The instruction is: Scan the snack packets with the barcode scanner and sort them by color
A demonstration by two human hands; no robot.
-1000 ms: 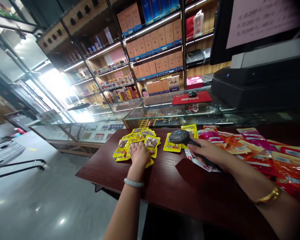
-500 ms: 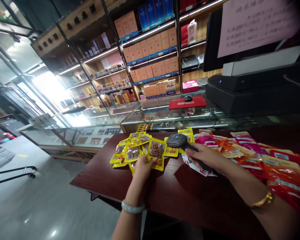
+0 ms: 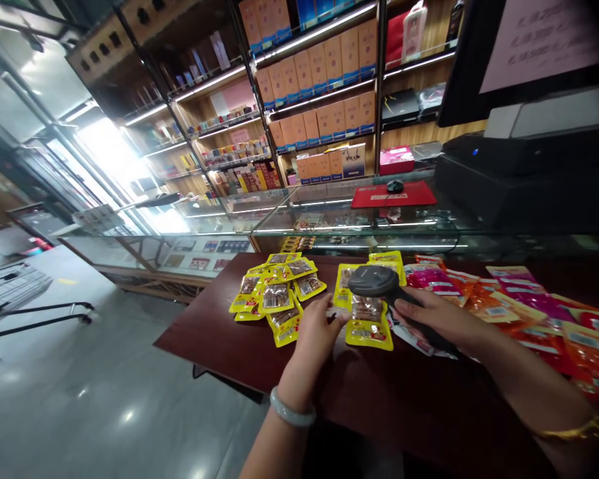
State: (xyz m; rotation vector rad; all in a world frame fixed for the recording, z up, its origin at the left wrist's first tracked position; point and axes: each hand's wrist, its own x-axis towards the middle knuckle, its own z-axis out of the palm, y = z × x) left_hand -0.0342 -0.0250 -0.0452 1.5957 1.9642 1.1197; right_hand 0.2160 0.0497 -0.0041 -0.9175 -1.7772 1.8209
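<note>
My right hand (image 3: 429, 316) is wrapped round the handle of a black barcode scanner (image 3: 374, 281). The scanner's head hangs over a yellow snack packet (image 3: 369, 329) with a clear window showing brown food. Just left of that packet is my left hand (image 3: 315, 330), thumb and forefinger apart, a little blurred; it does not appear to grip the packet. Further left lies a loose pile of similar yellow packets (image 3: 277, 296). More yellow packets (image 3: 387, 258) sit behind the scanner, which partly hides them. A white packet (image 3: 419, 339) shows under my right hand.
Orange and magenta packets (image 3: 504, 309) spread over the right of the dark red wooden table (image 3: 219, 346). A glass display counter (image 3: 324, 209) stands behind, bearing a mouse (image 3: 395, 186) on a red mat (image 3: 419, 194). A monitor (image 3: 459, 80) rises at right; a shopping cart (image 3: 34, 293) stands at left.
The yellow packet in my left hand has moved right from the pile to under the scanner, and the hand has let go. The camera view has shifted somewhat right and down.
</note>
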